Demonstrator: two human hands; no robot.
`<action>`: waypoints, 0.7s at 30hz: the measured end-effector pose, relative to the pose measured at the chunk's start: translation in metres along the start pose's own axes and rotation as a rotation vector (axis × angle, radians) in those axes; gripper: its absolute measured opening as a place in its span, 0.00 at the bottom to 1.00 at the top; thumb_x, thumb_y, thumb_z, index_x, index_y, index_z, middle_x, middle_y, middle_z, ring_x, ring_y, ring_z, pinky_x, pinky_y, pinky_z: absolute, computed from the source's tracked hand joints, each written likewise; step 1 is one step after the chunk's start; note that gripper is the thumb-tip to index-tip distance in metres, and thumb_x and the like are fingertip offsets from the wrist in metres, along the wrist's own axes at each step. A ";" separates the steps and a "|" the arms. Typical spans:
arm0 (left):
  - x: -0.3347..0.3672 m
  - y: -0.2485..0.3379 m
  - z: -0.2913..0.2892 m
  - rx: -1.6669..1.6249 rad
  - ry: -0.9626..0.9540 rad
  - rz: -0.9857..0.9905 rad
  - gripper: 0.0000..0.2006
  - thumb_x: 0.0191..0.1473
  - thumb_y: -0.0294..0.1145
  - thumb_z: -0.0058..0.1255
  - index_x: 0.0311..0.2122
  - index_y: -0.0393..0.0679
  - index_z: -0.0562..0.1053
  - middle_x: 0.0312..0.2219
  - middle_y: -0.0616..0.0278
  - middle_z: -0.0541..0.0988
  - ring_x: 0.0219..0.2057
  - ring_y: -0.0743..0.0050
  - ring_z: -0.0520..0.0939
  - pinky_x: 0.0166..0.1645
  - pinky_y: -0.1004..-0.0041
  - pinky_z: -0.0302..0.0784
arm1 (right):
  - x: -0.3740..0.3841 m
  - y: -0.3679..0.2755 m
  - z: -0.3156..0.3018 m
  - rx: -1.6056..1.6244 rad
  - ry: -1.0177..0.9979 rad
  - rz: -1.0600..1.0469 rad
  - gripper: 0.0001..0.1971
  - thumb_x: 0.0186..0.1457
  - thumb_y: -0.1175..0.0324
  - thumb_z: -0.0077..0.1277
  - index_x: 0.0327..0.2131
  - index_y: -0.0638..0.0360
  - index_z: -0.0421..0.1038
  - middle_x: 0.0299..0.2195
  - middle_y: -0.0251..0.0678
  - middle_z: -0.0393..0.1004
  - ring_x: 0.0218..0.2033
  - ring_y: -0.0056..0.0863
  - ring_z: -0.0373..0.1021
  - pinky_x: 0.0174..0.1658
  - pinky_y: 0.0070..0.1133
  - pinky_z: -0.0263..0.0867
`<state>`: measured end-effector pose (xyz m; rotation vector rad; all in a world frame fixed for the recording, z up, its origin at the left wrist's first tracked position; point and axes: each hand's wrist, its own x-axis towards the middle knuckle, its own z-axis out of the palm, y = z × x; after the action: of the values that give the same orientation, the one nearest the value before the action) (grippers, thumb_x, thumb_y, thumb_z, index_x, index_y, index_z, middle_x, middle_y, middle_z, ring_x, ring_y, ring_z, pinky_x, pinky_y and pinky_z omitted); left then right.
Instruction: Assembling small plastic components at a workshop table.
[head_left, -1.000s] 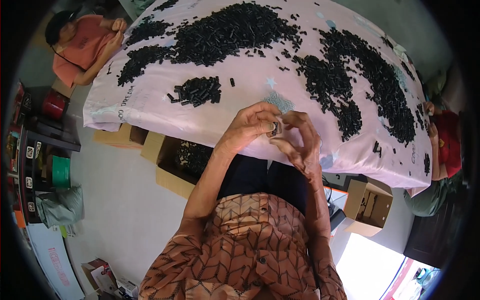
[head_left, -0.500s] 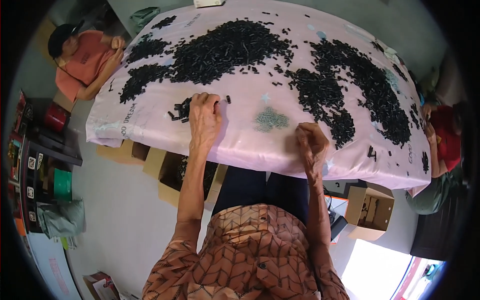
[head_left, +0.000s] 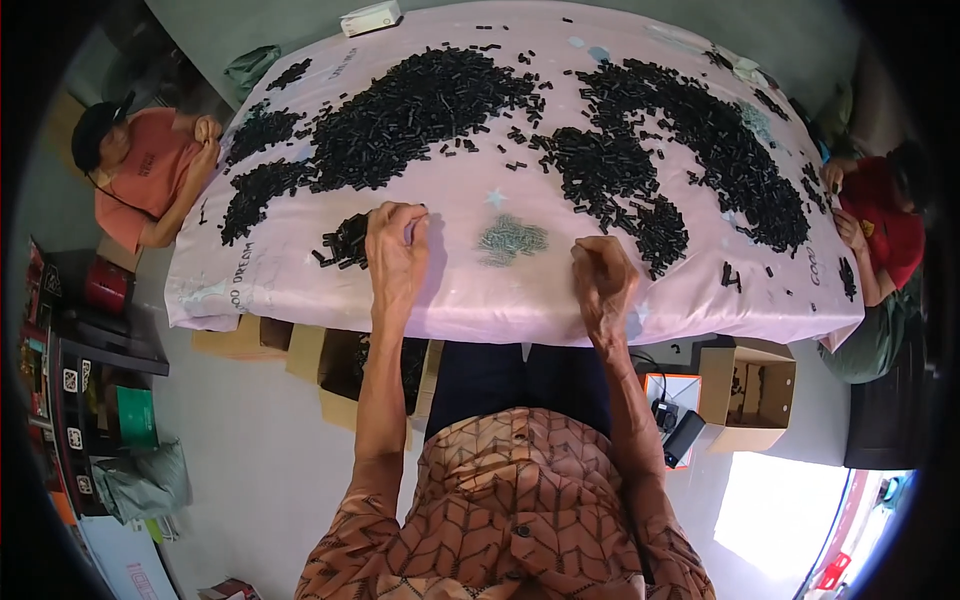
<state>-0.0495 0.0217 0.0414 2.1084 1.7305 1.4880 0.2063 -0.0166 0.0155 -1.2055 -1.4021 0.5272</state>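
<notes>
My left hand [head_left: 395, 255] is raised over the pink cloth, its fingers curled together. Whatever they may hold is hidden; a dark bit shows right by the fingertips. Just left of it lies a small heap of short black tube-shaped pieces [head_left: 343, 243], partly covered by the hand. My right hand [head_left: 606, 280] is closed in a pinch, and any item in it is too small to make out. Between both hands sits a flat pile of tiny pale metallic pieces [head_left: 513, 240], nearer to the right hand.
Big heaps of black pieces [head_left: 420, 110] spread over the cloth-covered table [head_left: 480, 310]. One person [head_left: 150, 175] sits at the left end, another [head_left: 885, 225] at the right. Cardboard boxes [head_left: 750, 400] stand on the floor, and a white box [head_left: 370, 18] is at the far edge.
The view has shifted, so the table's contents appear further left. My left hand has moved slightly relative to the black heap, uncovering more of it. Both hands remain closed.
</notes>
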 end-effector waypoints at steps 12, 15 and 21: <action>-0.030 0.033 0.043 -0.844 -0.122 -0.336 0.05 0.52 0.16 0.50 0.34 0.33 0.77 0.30 0.65 0.76 0.29 0.85 0.75 0.35 0.84 0.71 | 0.054 0.031 0.014 -0.832 -0.021 -0.430 0.08 0.40 0.80 0.49 0.28 0.61 0.72 0.30 0.38 0.70 0.35 0.37 0.67 0.33 0.28 0.70; -0.029 0.031 0.044 -0.849 -0.125 -0.353 0.05 0.53 0.16 0.50 0.34 0.33 0.76 0.29 0.66 0.75 0.29 0.85 0.74 0.35 0.84 0.70 | 0.052 0.030 0.017 -0.806 0.013 -0.441 0.07 0.40 0.80 0.49 0.27 0.60 0.71 0.29 0.37 0.68 0.34 0.36 0.66 0.33 0.27 0.70; -0.031 0.031 0.043 -0.944 -0.149 -0.236 0.09 0.49 0.13 0.52 0.37 0.34 0.77 0.34 0.64 0.76 0.31 0.82 0.75 0.38 0.83 0.71 | 0.042 0.006 0.013 -0.103 -0.138 -0.155 0.12 0.47 0.77 0.56 0.38 0.64 0.72 0.29 0.36 0.76 0.29 0.29 0.71 0.33 0.23 0.68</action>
<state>0.0046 0.0081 0.0161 1.4093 0.8773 1.5663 0.2048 0.0264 0.0262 -1.1473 -1.6426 0.4411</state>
